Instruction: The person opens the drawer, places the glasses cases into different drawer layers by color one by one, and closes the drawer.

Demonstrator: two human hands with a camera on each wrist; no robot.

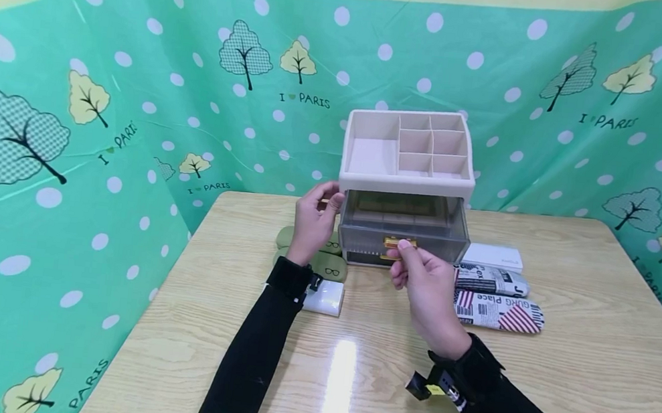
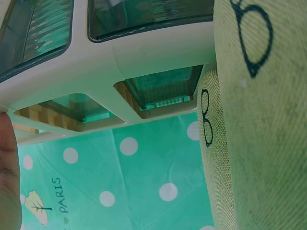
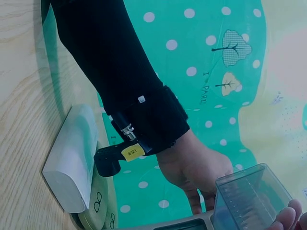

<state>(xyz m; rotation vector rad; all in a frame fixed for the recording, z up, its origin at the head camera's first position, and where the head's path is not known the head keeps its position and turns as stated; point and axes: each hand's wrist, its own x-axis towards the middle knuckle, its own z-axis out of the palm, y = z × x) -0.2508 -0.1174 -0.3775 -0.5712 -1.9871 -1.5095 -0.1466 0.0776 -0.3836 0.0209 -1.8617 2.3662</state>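
Note:
A white storage organizer [image 1: 407, 182] with small compartments on top stands on the table, its clear grey upper drawer [image 1: 366, 240] pulled partway out. My right hand [image 1: 430, 298] pinches the gold drawer handle [image 1: 398, 242] between thumb and fingers. Against the organizer's left side rests my left hand [image 1: 314, 221], with its fingers partly hidden. In the right wrist view that left hand [image 3: 196, 165] reaches down beside the clear drawer [image 3: 249, 191]. The left wrist view has the organizer's white side frame [image 2: 158, 52] with its openings, and a thumb [image 2: 7, 167] at the edge.
Left of the organizer lie green glasses cases [image 1: 327, 267] and a white case [image 1: 324, 298]. On the right are a white case [image 1: 492, 257] and two newsprint-patterned cases [image 1: 498, 311]. A green polka-dot cloth [image 1: 198, 85] hangs behind the table [image 1: 588, 294].

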